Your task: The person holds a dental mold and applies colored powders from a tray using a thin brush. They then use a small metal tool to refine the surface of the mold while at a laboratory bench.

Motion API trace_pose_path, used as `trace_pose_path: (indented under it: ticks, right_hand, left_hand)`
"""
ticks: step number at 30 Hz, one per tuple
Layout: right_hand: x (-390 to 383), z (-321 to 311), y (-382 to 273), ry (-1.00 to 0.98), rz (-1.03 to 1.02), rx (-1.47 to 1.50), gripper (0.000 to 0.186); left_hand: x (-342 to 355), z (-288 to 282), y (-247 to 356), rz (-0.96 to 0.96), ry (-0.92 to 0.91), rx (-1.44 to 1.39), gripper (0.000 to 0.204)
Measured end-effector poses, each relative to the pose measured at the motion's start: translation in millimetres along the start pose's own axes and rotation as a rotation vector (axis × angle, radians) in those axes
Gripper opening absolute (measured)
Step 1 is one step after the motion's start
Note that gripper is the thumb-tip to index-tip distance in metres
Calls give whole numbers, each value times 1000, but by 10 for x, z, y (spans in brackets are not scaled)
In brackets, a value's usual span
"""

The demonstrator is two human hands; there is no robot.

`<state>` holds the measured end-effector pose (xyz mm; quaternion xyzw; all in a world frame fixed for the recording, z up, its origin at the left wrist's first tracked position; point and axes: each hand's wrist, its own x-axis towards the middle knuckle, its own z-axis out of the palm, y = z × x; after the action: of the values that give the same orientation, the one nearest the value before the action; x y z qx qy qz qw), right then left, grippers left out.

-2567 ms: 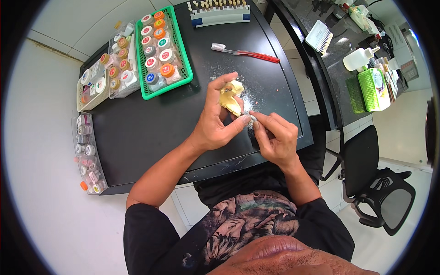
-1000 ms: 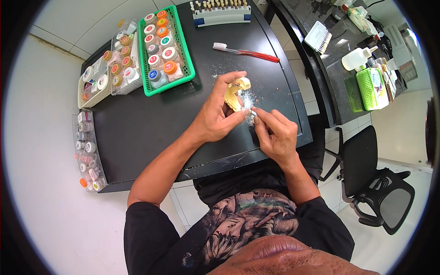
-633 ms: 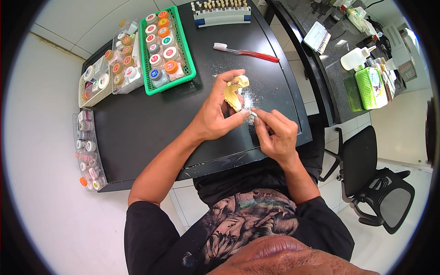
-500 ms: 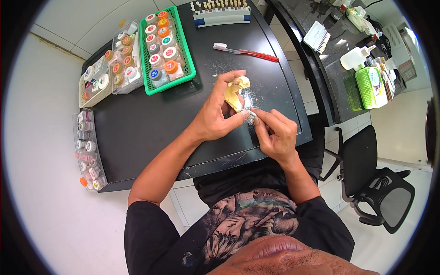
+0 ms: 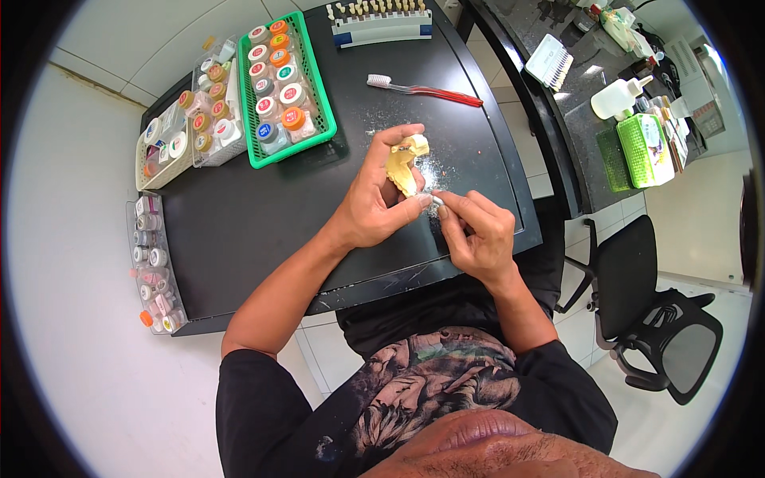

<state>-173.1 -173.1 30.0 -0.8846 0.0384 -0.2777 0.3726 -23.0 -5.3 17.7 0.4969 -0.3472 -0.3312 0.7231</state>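
My left hand (image 5: 370, 203) is closed round a yellow dental cast (image 5: 402, 171), its index finger along the upper end and its thumb at the lower end. My right hand (image 5: 482, 235) pinches a small grey-white piece (image 5: 437, 201) with thumb and index finger, right against my left thumb at the cast's lower tip; what exactly the piece is, I cannot make out. White powder and crumbs (image 5: 433, 177) are scattered on the black table (image 5: 239, 239) beneath the cast. A red-and-clear toothbrush (image 5: 430, 93) lies beyond my hands.
A green basket (image 5: 319, 115) and pale baskets (image 5: 163, 171) of lidded jars stand left, with a clear tray (image 5: 155, 263) of small jars. A tooth shade rack (image 5: 382, 33) is at the back. A dark counter (image 5: 582, 127) with bottle and basket, and a black chair (image 5: 629, 279) are right.
Both hands stay together at the cast. Since the first frame they have risen slightly; in the last half second the cast has shifted a little left.
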Motion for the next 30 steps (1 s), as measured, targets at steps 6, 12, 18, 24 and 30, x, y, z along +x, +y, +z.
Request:
trace_pose_path:
  ticks: [6, 12, 18, 24, 30]
  right_hand:
    - [10, -1, 0, 0, -11, -9, 25]
    - [17, 3, 9, 4, -17, -17, 25]
    - [29, -48, -29, -16, -16, 47, 24]
    - [17, -43, 1, -38, -36, 57, 23]
    - [20, -42, 1, -39, -36, 58, 23]
  left_hand:
    - [-16, 13, -49, 8, 17, -23, 86]
    - [-24, 67, -16, -19, 25, 10, 85]
    - [-45, 5, -31, 40, -16, 26, 87]
    - [-43, 49, -29, 47, 1, 13, 89]
    - [-48, 51, -25, 34, -12, -3, 88]
